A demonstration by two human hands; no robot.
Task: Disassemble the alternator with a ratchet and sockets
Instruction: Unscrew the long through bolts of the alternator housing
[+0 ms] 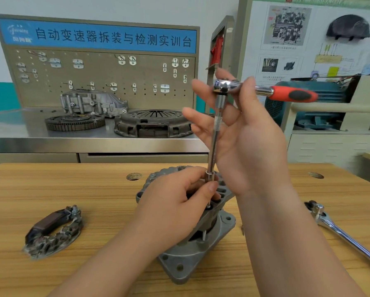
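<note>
On the wooden bench [51,189] the alternator [201,249] stands at six o'clock, your right hand [250,146], thumb hooked and fingers spread, steadies the red-handled ratchet [265,90] at one o'clock, and your left hand [173,202] pinches the socket [208,174] under the extension bar [214,146]: likely seating on a housing bolt, so next keep it plumb and swing.

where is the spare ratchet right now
In the head view the spare ratchet lies on the wooden table at the far right, right of the alternator.
</note>
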